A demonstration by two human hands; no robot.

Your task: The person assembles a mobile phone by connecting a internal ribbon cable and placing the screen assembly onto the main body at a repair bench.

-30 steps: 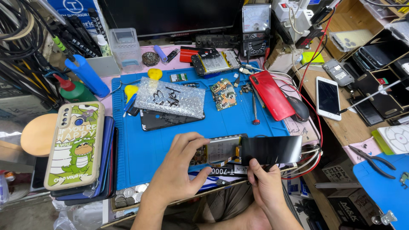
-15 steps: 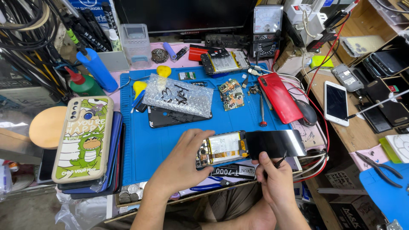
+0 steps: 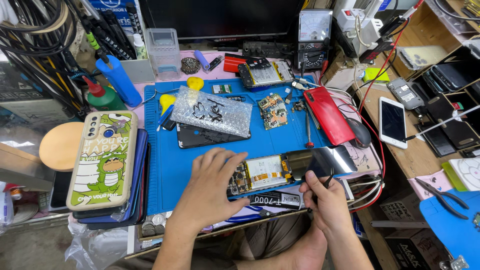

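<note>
- The right hand (image 3: 322,197) sits nearest the viewer at the front edge of the blue mat (image 3: 160,165), closed around a thin dark tool (image 3: 327,180) whose tip points up toward the dark screen panel (image 3: 322,161).
- The left hand (image 3: 212,187) lies just to the left of it, fingers spread and curled over the near end of the opened phone (image 3: 262,172), pressing it down on the mat.
- The opened phone lies with its long axis running left to right, innards facing up; the screen panel continues from its right end, touching it there and lifted slightly.
- So the seam between phone and panel lies just above the right hand, closer to it than to the left.
- Farther back on the mat rest a bubble-wrap bag (image 3: 212,110) over a dark phone, a small circuit board (image 3: 274,111) and a red phone (image 3: 328,115).
- Off to the left, a stack of phone cases (image 3: 102,160) lies beside the mat.
</note>
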